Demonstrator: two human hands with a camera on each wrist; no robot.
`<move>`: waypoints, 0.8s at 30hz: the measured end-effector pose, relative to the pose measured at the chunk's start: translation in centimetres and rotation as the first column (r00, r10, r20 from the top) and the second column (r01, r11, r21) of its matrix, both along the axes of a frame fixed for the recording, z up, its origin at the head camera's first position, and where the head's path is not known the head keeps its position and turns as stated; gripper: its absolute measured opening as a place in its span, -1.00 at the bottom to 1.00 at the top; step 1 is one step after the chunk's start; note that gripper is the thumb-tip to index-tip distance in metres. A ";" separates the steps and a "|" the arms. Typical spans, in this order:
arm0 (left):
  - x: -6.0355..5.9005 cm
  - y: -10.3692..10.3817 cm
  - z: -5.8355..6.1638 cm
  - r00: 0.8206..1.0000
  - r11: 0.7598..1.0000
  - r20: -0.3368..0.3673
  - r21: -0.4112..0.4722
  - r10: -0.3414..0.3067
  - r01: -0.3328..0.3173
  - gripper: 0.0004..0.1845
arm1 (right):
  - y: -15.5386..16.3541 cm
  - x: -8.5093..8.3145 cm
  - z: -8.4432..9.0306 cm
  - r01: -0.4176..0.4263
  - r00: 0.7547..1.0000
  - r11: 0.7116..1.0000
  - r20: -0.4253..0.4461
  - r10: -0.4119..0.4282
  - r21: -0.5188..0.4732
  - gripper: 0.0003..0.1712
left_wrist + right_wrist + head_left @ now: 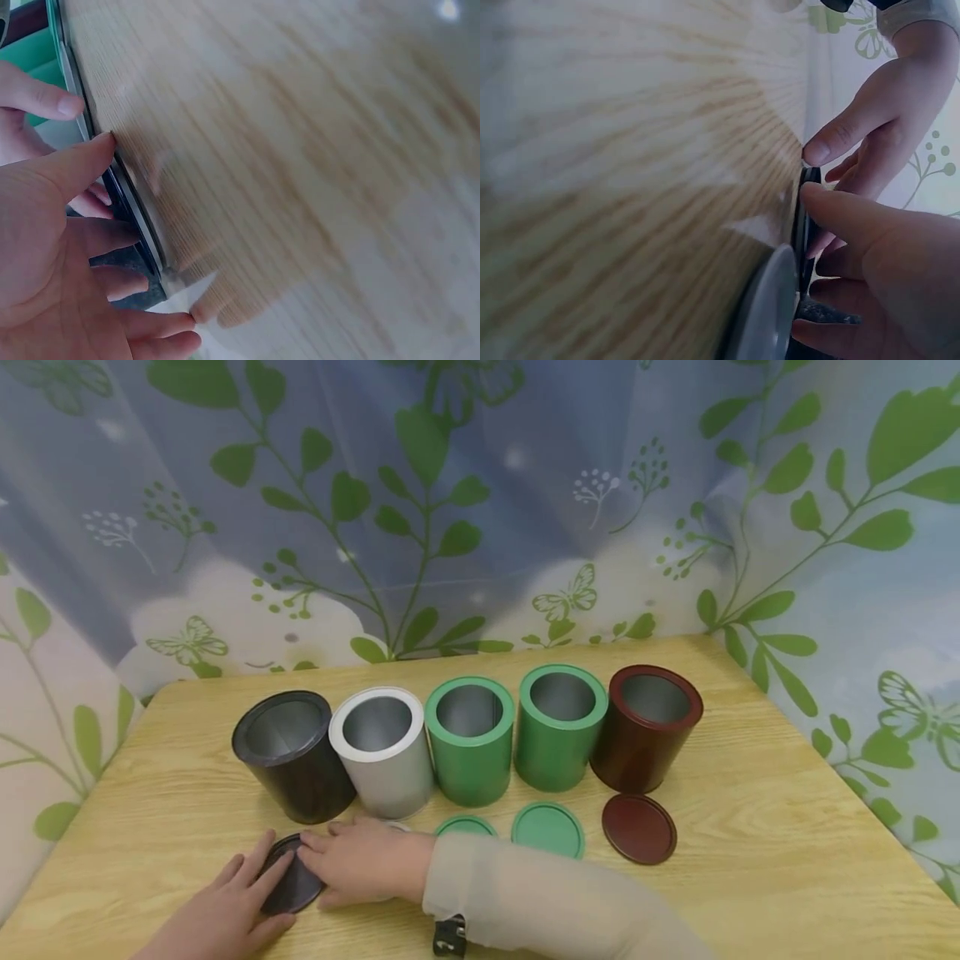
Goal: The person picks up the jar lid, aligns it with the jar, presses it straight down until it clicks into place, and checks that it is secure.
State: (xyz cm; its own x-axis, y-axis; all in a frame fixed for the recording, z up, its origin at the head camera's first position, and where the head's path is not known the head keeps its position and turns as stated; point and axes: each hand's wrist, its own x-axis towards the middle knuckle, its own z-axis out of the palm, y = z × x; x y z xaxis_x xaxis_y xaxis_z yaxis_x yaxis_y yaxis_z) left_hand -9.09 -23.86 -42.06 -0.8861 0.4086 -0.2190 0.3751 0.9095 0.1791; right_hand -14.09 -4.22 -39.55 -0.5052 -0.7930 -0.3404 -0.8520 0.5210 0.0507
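I have the left hand point(228, 906) spread wide, its fingers nearly straight, resting on the left side of a flat, round black lid point(297, 891) with a raised rim. The right hand point(371, 860) meets the same lid from the other side, fingers extended and thumb set apart, touching its edge. Both thumbs sit at the near rim, as I see from the wrist cameras. The black lid lies on the pale wood-grain table point(780, 860), in front of a black cylindrical can point(311, 785).

Just beside it, mostly under the right hand in my head view, is a round white lid point(769, 315). Farther right I see a round green lid point(467, 824), partly covered by the beige sleeve point(547, 893), then a second green lid point(547, 829) and a round dark red lid point(639, 828).

Behind the lids, right of the black can, stand a silver-white can point(393, 777), two green cans point(474, 768) and a dark red can point(637, 756), all upright and open-topped.
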 end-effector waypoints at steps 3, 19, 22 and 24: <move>0.0 -0.1 -0.1 0.999 0.999 -0.009 0.018 -0.038 0.038 -0.20 | -0.3 0.0 -0.1 0.011 1.000 1.000 0.022 -0.011 0.026 -0.27; 0.1 -0.6 -1.2 0.976 0.978 -0.110 0.061 -0.190 0.197 -0.44 | -0.6 -0.4 -0.7 -0.078 0.996 0.997 -0.030 0.078 0.009 -0.42; 0.3 -0.6 -1.3 0.976 0.983 -0.141 0.059 -0.163 0.173 -0.48 | -0.4 -0.4 -0.6 -0.100 0.994 0.995 -0.032 0.100 0.001 -0.43; 0.4 -0.6 -1.3 0.972 0.987 -0.191 0.060 -0.137 0.151 -0.51 | -0.2 -0.4 -0.6 -0.119 0.992 0.993 -0.031 0.119 -0.006 -0.44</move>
State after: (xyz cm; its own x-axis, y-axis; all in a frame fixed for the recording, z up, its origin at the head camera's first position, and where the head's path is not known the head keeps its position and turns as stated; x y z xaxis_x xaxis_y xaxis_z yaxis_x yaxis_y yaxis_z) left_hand -8.71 -24.48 -43.40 -0.8391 0.5436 -0.0204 0.5341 0.8305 0.1582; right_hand -14.52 -4.42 -40.14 -0.4170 -0.8507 -0.3201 -0.9062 0.4163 0.0743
